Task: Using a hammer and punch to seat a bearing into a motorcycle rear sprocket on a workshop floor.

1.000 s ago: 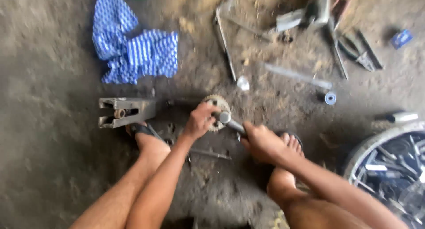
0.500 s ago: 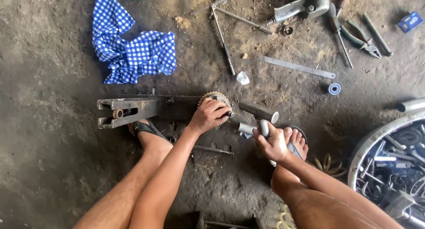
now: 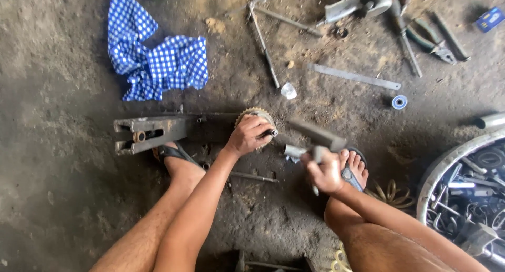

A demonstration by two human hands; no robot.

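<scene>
Head view, looking down at a dirt floor. My left hand is clamped over a toothed sprocket, which sits at the right end of a dark metal arm lying flat on the ground; a short pin shows at the fingertips. My left foot in a sandal stands just beside the arm. My right hand is closed on the handle of a hammer, whose head is raised just right of the sprocket and apart from it; it is blurred, so its exact tilt is unclear. My right foot is near that hand.

State of work, as I judge it: the sprocket is still seated on the arm, so the job at this joint is under way, not finished.

Around the work: a blue checked cloth beyond the arm, a flat metal strip, pliers and rods at the top, a small blue ring, and a wheel rim holding loose parts at the right.
</scene>
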